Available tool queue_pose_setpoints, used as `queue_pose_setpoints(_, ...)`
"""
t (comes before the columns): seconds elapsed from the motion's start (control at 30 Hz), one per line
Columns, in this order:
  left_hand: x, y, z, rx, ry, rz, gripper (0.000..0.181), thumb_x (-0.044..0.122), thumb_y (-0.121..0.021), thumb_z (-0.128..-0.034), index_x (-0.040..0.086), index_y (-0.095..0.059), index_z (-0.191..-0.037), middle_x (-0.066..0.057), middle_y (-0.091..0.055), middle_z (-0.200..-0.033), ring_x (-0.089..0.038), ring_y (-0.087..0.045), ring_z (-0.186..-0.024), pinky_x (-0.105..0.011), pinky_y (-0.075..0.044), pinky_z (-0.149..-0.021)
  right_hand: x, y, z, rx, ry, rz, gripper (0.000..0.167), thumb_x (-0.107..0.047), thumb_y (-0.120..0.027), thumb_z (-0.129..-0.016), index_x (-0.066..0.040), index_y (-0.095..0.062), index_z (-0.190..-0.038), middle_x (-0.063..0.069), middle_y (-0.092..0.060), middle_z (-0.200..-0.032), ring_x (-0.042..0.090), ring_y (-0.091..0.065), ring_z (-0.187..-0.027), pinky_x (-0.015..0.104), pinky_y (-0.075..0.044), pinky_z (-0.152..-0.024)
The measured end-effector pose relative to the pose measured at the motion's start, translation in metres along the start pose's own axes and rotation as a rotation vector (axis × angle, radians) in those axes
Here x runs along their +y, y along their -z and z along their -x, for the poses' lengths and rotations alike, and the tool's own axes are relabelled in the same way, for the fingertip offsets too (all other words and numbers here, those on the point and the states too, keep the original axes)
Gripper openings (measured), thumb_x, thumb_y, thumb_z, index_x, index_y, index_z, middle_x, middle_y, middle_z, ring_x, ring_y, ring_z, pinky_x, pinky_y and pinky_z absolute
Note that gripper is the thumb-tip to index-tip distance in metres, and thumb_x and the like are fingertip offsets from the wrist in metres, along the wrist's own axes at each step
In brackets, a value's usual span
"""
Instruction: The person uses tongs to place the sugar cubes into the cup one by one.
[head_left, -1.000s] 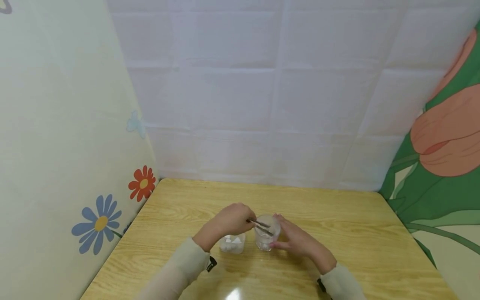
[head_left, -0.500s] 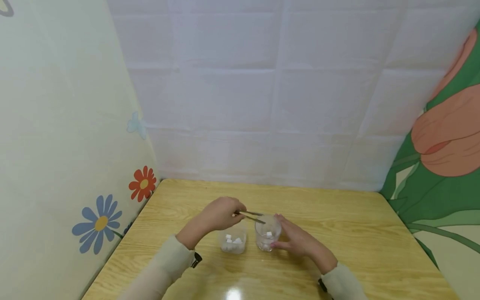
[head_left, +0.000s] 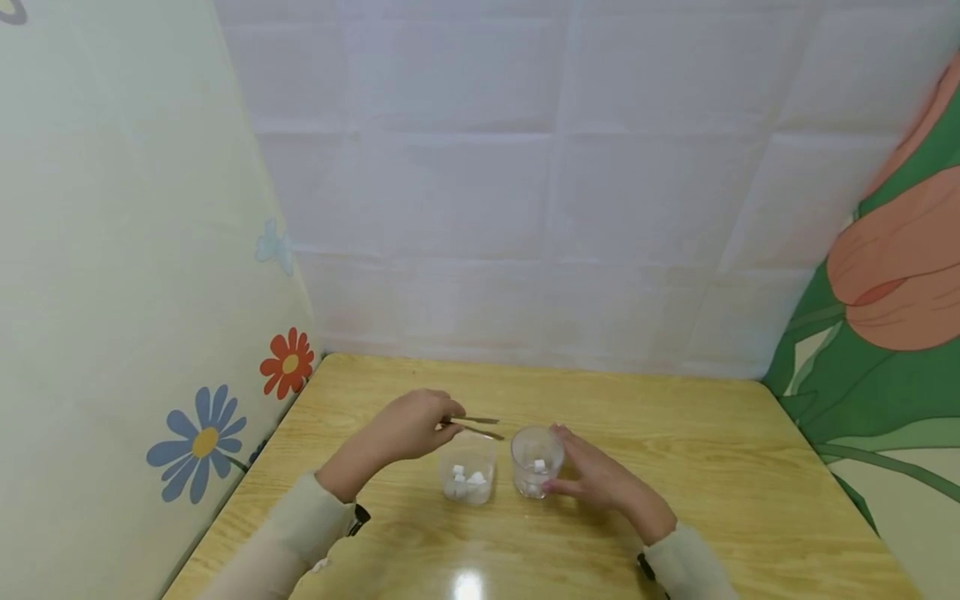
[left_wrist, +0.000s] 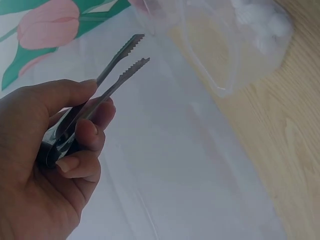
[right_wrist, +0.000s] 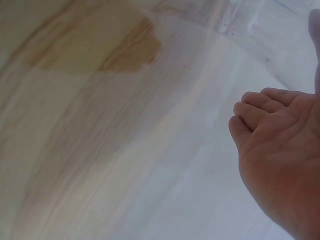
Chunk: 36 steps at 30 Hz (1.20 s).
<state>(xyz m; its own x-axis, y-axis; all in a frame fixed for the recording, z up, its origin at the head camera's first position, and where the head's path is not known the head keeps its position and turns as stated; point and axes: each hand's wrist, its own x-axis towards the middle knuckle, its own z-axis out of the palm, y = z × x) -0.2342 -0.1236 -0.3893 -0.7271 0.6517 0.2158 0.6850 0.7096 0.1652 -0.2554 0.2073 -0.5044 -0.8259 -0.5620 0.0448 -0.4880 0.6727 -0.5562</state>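
Tongs (left_wrist: 102, 100), metal with serrated tips, are gripped in my left hand (head_left: 411, 423), their two arms apart and nothing between them. In the head view they hang above and behind a clear plastic container (head_left: 480, 490) holding several white cubes (head_left: 459, 475). To its right stands a clear glass (head_left: 528, 475) with a white cube (head_left: 539, 466) in it. My right hand (head_left: 600, 475) holds the glass from its right side, thumb in front and fingers behind. The right wrist view shows this palm and its fingers (right_wrist: 252, 112), with only part of the glass at the upper right.
A wood-grain table (head_left: 675, 450) carries the container and glass. White cloth (head_left: 465, 208) hangs behind it. Flower-printed cloths flank the table, with a blue flower (head_left: 202, 442) at left and a large tulip (head_left: 900, 267) at right.
My left hand has moved left and up from over the glass with the tongs. The tongs have left the glass, and a white cube now shows inside it. The right hand stays in place.
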Motion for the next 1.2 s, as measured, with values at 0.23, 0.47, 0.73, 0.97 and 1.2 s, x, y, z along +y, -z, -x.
queue_pose_setpoints(0.23,-0.01,0.002,0.014,-0.017,0.012,0.001,0.016,0.019,-0.072,-0.0957,0.008,-0.076,-0.107,0.001,-0.069,-0.09,-0.007,-0.064,-0.075,-0.023,-0.053,-0.067,0.0,0.0,0.0,-0.002,0.0,-0.002,0.105,-0.052,-0.074,-0.086,0.009,-0.024,-0.156,0.031,-0.024,-0.16,0.048,-0.027,-0.147,0.06,-0.023,-0.117)
queue_pose_setpoints(0.47,-0.017,0.002,0.026,-0.069,0.051,0.016,0.015,0.016,-0.072,-0.095,0.007,-0.077,-0.105,-0.002,-0.072,-0.093,-0.008,-0.067,-0.078,-0.024,-0.054,-0.068,-0.002,0.001,0.0,-0.001,-0.005,-0.003,0.104,-0.051,-0.074,-0.087,0.009,-0.024,-0.156,0.031,-0.024,-0.16,0.048,-0.028,-0.146,0.06,-0.023,-0.117)
queue_pose_setpoints(0.73,-0.018,-0.005,0.029,-0.127,0.049,0.0,0.008,0.012,-0.074,-0.092,0.008,-0.077,-0.097,0.001,-0.071,-0.086,-0.004,-0.062,-0.069,-0.023,-0.052,-0.062,-0.003,0.002,0.001,0.002,0.001,-0.012,0.102,-0.048,-0.075,-0.087,0.01,-0.025,-0.155,0.032,-0.025,-0.159,0.049,-0.028,-0.146,0.06,-0.023,-0.117)
queue_pose_setpoints(0.97,-0.018,-0.012,0.029,-0.17,0.048,-0.026,0.012,0.01,-0.072,-0.0915,0.013,-0.074,-0.08,0.008,-0.061,-0.07,-0.002,-0.043,-0.055,-0.023,-0.04,-0.054,-0.003,0.0,0.001,-0.007,-0.005,-0.022,0.103,-0.049,-0.075,-0.087,0.009,-0.024,-0.156,0.032,-0.024,-0.16,0.049,-0.026,-0.147,0.061,-0.022,-0.117)
queue_pose_setpoints(1.2,-0.02,-0.017,0.026,-0.162,0.044,-0.089,0.015,0.009,-0.073,-0.0883,0.016,-0.072,-0.075,0.007,-0.06,-0.068,-0.004,-0.047,-0.057,-0.024,-0.043,-0.055,-0.004,0.001,0.001,-0.007,-0.011,-0.011,0.103,-0.049,-0.074,-0.088,0.009,-0.023,-0.156,0.031,-0.024,-0.16,0.049,-0.027,-0.147,0.061,-0.023,-0.117)
